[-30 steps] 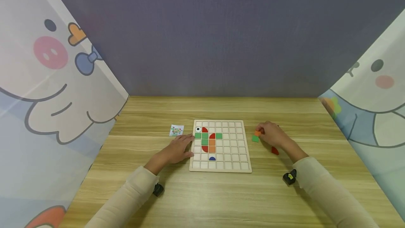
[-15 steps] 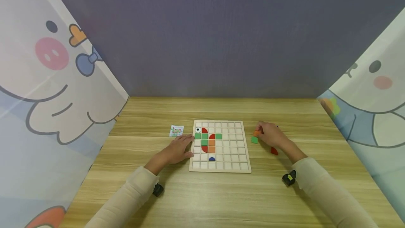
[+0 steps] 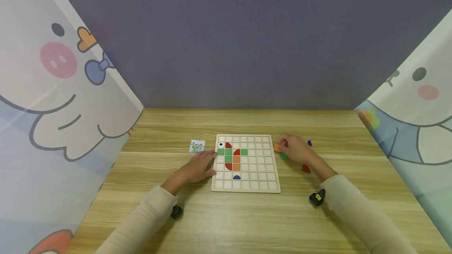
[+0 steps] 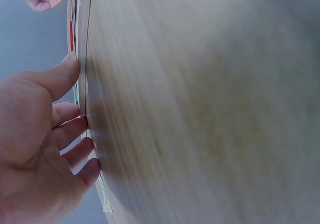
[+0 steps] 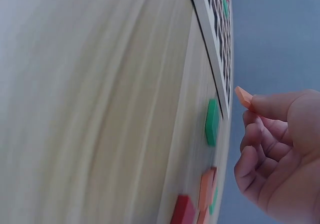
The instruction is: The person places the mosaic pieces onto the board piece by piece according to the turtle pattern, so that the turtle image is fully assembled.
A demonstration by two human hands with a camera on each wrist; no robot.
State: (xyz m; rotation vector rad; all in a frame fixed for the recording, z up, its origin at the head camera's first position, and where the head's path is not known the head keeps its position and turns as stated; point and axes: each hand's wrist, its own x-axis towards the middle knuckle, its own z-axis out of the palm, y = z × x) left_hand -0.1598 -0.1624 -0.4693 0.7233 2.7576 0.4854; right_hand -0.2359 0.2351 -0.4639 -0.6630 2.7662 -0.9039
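Note:
Thumb and fingertips of my right hand (image 3: 296, 149) pinch an orange square tile (image 5: 243, 97), held above the table just off the board's right edge. A wooden grid board (image 3: 261, 185) lies in the middle of the table. In its left cells sit several green, orange and red tiles, a white eye tile (image 3: 221, 145) and a blue half-round tile (image 3: 237, 177). My left hand (image 3: 197, 166) rests along the board's left edge, fingers loosely extended and thumb apart. The left wrist view shows its fingertips (image 4: 90, 166) right at the board's side.
Beneath the right hand lies a loose green tile (image 5: 212, 122). Nearby are a red tile (image 3: 306, 168), a blue tile (image 3: 309, 143) and, in the right wrist view, another orange tile (image 5: 206, 190). A small printed pattern card (image 3: 197, 146) lies left of the board.
My right hand has lifted the orange tile from beside the green one and shifted left toward the board. More of the blue tile now shows. The left hand has stayed put.

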